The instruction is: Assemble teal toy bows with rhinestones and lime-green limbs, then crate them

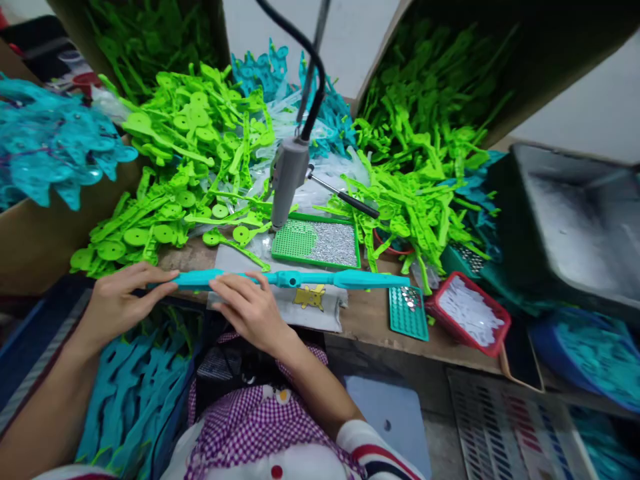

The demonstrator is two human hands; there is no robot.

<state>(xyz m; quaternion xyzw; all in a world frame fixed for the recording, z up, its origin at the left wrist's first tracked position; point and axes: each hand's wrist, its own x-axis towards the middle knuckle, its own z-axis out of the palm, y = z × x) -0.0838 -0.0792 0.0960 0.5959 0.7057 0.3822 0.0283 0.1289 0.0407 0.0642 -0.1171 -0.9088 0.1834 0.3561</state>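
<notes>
A long teal plastic part [320, 277] lies lengthwise across the front of the bench, over a pale cloth with a yellow cartoon figure [309, 297]. My left hand [131, 291] pinches its left end between thumb and fingers. Further along, my right hand [250, 308] has its fingers curled over the same part, left of its middle. Just behind it sits a green tray of small metal pieces [333, 243]. A grey electric screwdriver [289, 177] hangs above that tray, touched by neither hand.
Heaps of lime green plastic parts [200, 127] cover the back of the bench. A small teal tray [407, 317] and a red basket of white pieces [470, 313] stand at right. Below left is a bin of teal parts [135, 393]. A black-handled tool [357, 203] lies behind the screwdriver.
</notes>
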